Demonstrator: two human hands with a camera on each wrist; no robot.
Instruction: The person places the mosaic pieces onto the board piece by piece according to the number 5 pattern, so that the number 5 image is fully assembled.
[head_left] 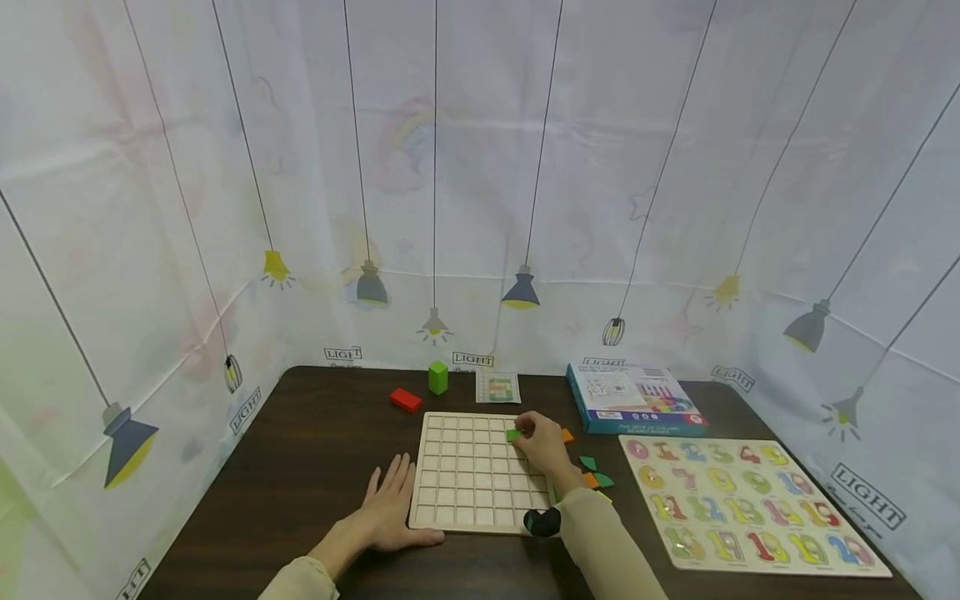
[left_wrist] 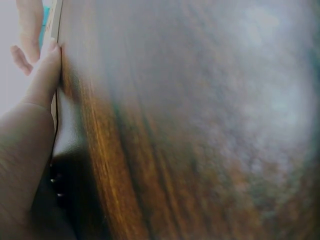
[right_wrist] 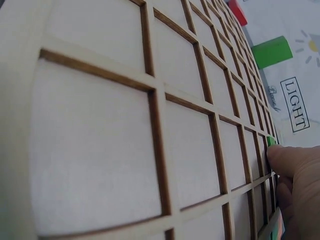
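A square wooden grid board (head_left: pixel 465 475) lies on the dark table. My left hand (head_left: pixel 390 507) rests on the table at the board's left side, fingers straight and spread, thumb by the near left corner. In the left wrist view that thumb (left_wrist: pixel 46 70) lies along the board's edge. With thumb and fingers my right hand (head_left: pixel 542 443) pinches a small green piece (head_left: pixel 513 435) over the far right cells. The right wrist view shows the green piece (right_wrist: pixel 270 141) at the fingertips, partly hidden by them. The grid cells in sight are bare wood.
Loose green pieces (head_left: pixel 588 462) and orange pieces (head_left: pixel 591 481) lie right of the board, partly behind the right arm. Behind it are a red block (head_left: pixel 406 400), a green block (head_left: pixel 438 377) and a pattern card (head_left: pixel 497 387). A box (head_left: pixel 637 408) and a number puzzle board (head_left: pixel 720 517) occupy the right.
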